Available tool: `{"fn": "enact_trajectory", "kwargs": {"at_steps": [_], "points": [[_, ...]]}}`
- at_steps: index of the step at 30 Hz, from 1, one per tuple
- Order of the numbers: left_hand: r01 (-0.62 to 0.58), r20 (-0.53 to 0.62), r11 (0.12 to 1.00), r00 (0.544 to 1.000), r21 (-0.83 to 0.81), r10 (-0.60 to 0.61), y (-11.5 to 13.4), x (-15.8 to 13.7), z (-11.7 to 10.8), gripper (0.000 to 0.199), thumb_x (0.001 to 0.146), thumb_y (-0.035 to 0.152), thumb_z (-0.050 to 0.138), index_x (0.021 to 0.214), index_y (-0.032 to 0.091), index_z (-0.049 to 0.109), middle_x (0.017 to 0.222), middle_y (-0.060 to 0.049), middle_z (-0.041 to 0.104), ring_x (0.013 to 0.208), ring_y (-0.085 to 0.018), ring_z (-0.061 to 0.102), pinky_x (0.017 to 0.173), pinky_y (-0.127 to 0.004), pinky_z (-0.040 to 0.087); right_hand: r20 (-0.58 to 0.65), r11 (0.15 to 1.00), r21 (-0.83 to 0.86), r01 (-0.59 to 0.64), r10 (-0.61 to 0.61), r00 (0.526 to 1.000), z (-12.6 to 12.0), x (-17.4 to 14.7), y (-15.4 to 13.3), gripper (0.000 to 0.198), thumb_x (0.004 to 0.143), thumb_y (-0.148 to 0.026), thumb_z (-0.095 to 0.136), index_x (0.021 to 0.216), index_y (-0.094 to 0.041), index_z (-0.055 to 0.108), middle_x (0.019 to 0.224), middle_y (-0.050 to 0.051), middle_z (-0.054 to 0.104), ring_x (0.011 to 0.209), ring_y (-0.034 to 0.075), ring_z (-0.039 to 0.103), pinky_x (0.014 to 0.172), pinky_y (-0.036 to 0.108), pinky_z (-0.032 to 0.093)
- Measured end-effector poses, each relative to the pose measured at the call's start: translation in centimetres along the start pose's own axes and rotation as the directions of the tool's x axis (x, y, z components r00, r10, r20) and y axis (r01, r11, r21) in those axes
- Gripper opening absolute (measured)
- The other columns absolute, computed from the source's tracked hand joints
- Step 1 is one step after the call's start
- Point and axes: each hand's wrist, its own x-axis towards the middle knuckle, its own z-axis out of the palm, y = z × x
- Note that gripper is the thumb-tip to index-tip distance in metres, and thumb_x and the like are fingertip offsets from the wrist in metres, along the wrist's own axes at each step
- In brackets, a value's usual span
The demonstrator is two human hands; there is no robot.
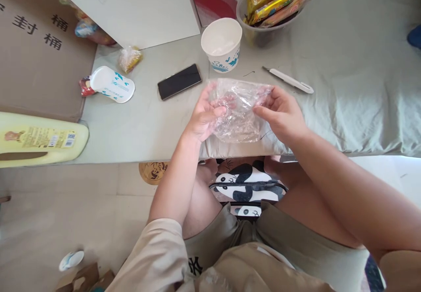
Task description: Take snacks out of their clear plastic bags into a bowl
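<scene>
Light: bright, diffuse | Glare: clear plastic (239, 125) (small white glints) | Edges: wide-angle stretch

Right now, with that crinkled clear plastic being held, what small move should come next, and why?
I'd probably ease the clear plastic gently flatter: the left-hand grip and right-hand grip have opposite sides, while its middle looks crumpled.

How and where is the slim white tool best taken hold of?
Probably by the middle of its white handle, coming from the right: the tool lies flat, its narrow dark tip points left toward the paper cup, and the broader handle extends rightward.
</scene>
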Motion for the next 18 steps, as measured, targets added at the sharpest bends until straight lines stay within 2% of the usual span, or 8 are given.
{"fn": "enact_trajectory", "kwargs": {"at_steps": [2,5,8,10,13,16,18], "points": [[0.057,0.044,0.998,0.997,0.011,-0.058,-0.2,0.0,0.3,0.055,0.061,0.034,0.091,0.106,0.023,0.061,0.094,-0.002,0.076,0.09,-0.021,0.075,0.08,-0.031,0.059,0.007,1.0,0.019,0.001,-0.001,1.0,0.0,0.0,0.1,0.029,0.076,-0.038,0.074,0.097,-0.025,0.059,0.091,0.001,0.066,0.089,0.02,0.066,0.079,0.034,0.053],[0.043,0.02,0.997,0.999,0.06,-0.045,-0.5,0.1,0.6,0.037,0.07,0.035,0.086,0.095,0.021,0.062,0.092,-0.003,0.075,0.088,-0.02,0.076,0.077,-0.03,0.059,0.08,0.994,-0.063,-0.091,0.096,0.992,-0.1,0.1,0.3,0.026,0.078,-0.044,0.074,0.086,-0.023,0.061,0.083,0.002,0.065,0.081,0.02,0.064,0.075,0.034,0.052],[0.048,-0.006,0.986,0.999,0.159,-0.048,-0.9,0.2,0.4,0.028,0.08,0.036,0.079,0.096,0.023,0.061,0.077,0.001,0.071,0.068,-0.017,0.072,0.062,-0.027,0.055,0.082,0.981,-0.146,-0.127,0.14,0.987,-0.4,0.2,0.4,0.028,0.081,-0.048,0.071,0.081,-0.023,0.059,0.078,0.003,0.066,0.074,0.019,0.062,0.069,0.034,0.049],[0.079,-0.01,0.969,0.997,0.234,-0.079,-0.9,0.1,0.1,0.024,0.084,0.038,0.076,0.098,0.025,0.06,0.063,0.004,0.063,0.05,-0.013,0.061,0.05,-0.024,0.046,0.063,0.978,-0.159,-0.138,0.149,0.987,-0.5,0.2,0.2,0.03,0.081,-0.049,0.072,0.084,-0.025,0.057,0.074,0.001,0.064,0.068,0.018,0.059,0.063,0.033,0.047],[0.081,-0.035,0.967,0.997,0.24,-0.075,-0.3,-0.1,-0.2,0.022,0.085,0.038,0.073,0.099,0.027,0.059,0.055,0.008,0.053,0.04,-0.009,0.048,0.043,-0.022,0.038,0.046,0.992,-0.053,-0.118,0.12,0.992,-0.5,0.2,-0.3,0.032,0.078,-0.049,0.074,0.092,-0.028,0.055,0.068,-0.002,0.056,0.06,0.016,0.053,0.057,0.031,0.043],[0.034,-0.054,0.988,0.998,0.15,-0.026,0.8,-0.4,-0.3,0.018,0.085,0.04,0.068,0.09,0.026,0.058,0.06,0.006,0.052,0.045,-0.01,0.05,0.045,-0.024,0.042,0.109,0.99,0.104,-0.094,0.082,0.991,-0.6,0.1,-0.9,0.031,0.075,-0.052,0.07,0.087,-0.027,0.055,0.067,-0.002,0.052,0.056,0.015,0.049,0.055,0.031,0.042],[0.037,-0.037,0.993,0.999,0.11,-0.033,1.3,-0.4,-0.3,0.023,0.087,0.044,0.063,0.079,0.023,0.056,0.064,0.003,0.054,0.051,-0.011,0.054,0.049,-0.025,0.046,0.184,0.978,0.172,-0.119,0.087,0.979,-0.9,0.1,-1.2,0.035,0.076,-0.059,0.063,0.081,-0.025,0.056,0.07,0.001,0.056,0.059,0.017,0.053,0.057,0.033,0.045]]}}
